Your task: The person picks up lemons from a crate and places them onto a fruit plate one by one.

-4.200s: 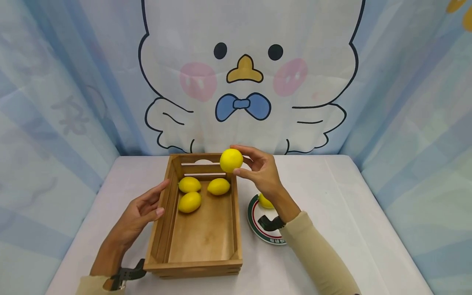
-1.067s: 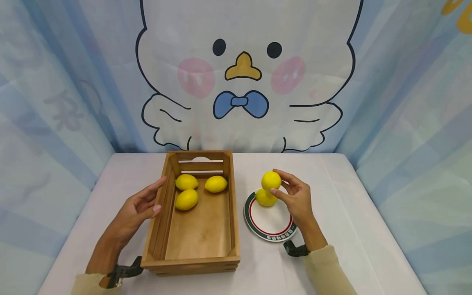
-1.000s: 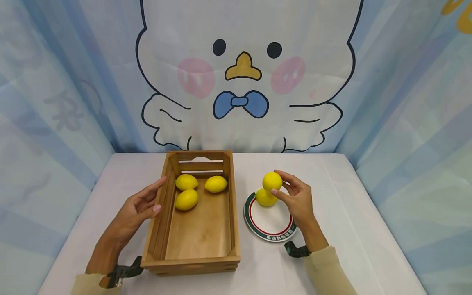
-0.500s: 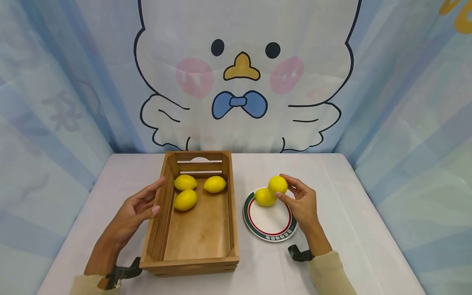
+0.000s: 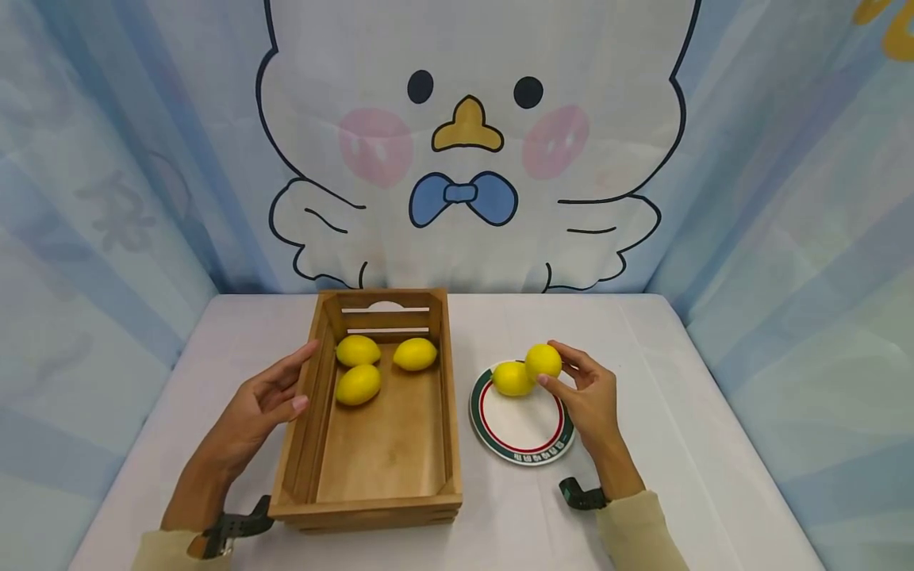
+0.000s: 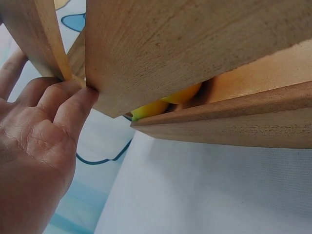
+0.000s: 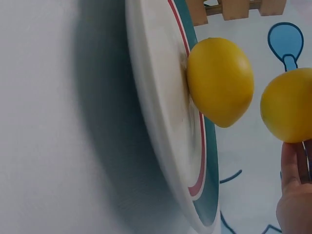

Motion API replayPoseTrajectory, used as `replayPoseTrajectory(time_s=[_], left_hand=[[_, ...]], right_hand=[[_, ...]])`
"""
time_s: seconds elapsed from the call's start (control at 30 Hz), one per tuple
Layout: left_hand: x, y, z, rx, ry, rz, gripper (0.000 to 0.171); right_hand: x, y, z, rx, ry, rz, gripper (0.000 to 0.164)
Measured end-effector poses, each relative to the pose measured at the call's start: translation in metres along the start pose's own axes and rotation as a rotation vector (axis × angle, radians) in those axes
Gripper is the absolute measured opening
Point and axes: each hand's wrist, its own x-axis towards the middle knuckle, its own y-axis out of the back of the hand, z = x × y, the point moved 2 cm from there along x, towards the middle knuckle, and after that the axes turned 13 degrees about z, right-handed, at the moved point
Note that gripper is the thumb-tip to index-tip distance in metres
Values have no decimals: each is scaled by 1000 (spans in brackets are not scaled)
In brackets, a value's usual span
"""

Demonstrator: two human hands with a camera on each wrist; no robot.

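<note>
My right hand (image 5: 593, 396) pinches a yellow lemon (image 5: 543, 361) between thumb and fingertips over the far right part of a plate (image 5: 524, 428). Another lemon (image 5: 511, 379) rests on that plate. In the right wrist view a gap shows between the held lemon (image 7: 290, 105) and the lemon on the plate (image 7: 220, 80). A slatted wooden crate (image 5: 389, 444) stands left of the plate, with three lemons (image 5: 358, 385) at its far end. My left hand (image 5: 253, 416) touches the crate's left side with extended fingers; the left wrist view shows its fingertips (image 6: 87, 97) against the slats.
The white-covered table (image 5: 664, 428) carries the crate and plate side by side. A printed cloth (image 5: 464, 254) hangs behind it, and more cloth hangs at both sides. The crate's raised walls stand between its lemons and the plate.
My right hand has carried its lemon from the crate's far right corner to over the plate, then slightly right and lower. My left hand has stayed at the crate's side.
</note>
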Motion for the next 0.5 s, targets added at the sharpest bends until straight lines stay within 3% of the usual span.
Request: replayPoseTrajectory(time_s=[0.5], left_hand=[[1, 1, -2, 26, 18, 15, 70]], right_hand=[[-5, 7, 8, -82, -81, 47, 54]])
